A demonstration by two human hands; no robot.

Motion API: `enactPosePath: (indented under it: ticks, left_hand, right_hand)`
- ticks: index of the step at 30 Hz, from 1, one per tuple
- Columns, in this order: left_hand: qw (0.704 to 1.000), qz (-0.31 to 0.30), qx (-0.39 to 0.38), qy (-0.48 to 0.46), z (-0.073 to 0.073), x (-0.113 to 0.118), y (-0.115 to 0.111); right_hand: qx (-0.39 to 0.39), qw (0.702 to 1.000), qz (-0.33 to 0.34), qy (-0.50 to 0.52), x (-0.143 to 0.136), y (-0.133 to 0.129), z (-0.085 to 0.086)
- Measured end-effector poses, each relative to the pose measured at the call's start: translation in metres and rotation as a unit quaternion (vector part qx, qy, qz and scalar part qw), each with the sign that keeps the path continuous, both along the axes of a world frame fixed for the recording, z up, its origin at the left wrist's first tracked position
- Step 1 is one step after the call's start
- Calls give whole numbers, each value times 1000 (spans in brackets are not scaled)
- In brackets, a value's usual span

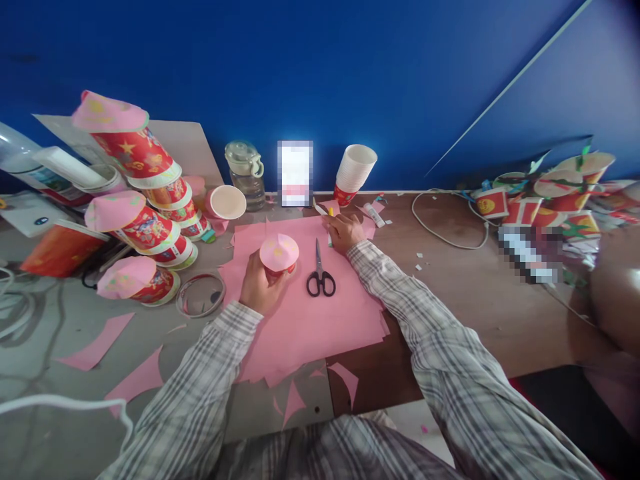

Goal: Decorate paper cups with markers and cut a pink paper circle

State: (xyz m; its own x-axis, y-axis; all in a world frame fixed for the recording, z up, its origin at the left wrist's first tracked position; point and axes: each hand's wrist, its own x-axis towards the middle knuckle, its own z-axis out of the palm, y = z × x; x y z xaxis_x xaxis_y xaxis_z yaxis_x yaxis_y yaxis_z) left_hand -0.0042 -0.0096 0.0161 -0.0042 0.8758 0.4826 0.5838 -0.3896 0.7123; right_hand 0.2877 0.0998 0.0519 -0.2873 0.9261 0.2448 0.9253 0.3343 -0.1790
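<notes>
The head view showed two hands at work over pink paper sheets (280,333) spread on a surface (450,293). The left hand (263,280) was wrapped around a red paper cup (277,272) capped with a pink paper cone (279,250); this capped cup was above the left part of the sheets, though whether its base touched them could not be told. The right hand (345,230) had its fingers curled at the far right edge of the sheets, beside a small yellow-tipped item (331,211); whether it gripped that item could not be told. Black-handled scissors (320,283) lay on the paper between the hands.

Beyond the sheets, a tall stack of paper cups (359,160) stood nested one inside another, mouths upward, with red print on the lowest one. A clear lidded jug (247,180) seemed to hold clear liquid in its lower part. Near it, a loose cup (228,203) was tilted, its pale inside facing the camera. To the left stood towers of red cups (160,227), several topped by pink cones. A roll of tape (201,277) lay just beside the nearest capped one, with pink scraps (137,377) closer to the person.
</notes>
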Motion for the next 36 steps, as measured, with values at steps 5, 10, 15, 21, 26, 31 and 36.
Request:
enactPosePath:
  ticks: [5,10,15,21,26,31,36]
  left_hand:
    - [1000,-2,0,-2,0,0,0]
    - [1000,2,9,-10,-1,0,-1]
    - [999,-3,22,-28,0,2,-2]
    - [999,-3,25,-27,1,2,-2]
    - [999,-3,30,-29,-1,2,-2]
    - [1000,-1,17,-26,0,1,-2]
    - [1000,-5,4,-19,0,-1,-2]
  right_hand:
    - [-6,1000,-11,-15,-4,2,3]
    - [-11,999,-22,-27,-9,7,9]
    - [-15,999,-21,-34,-14,13,13]
    - [-14,999,-24,-46,-20,25,15]
    - [-7,998,-35,-54,-22,28,16]
    - [-10,997,-45,-63,-24,24,18]
    - [-24,996,-53,-65,-28,21,23]
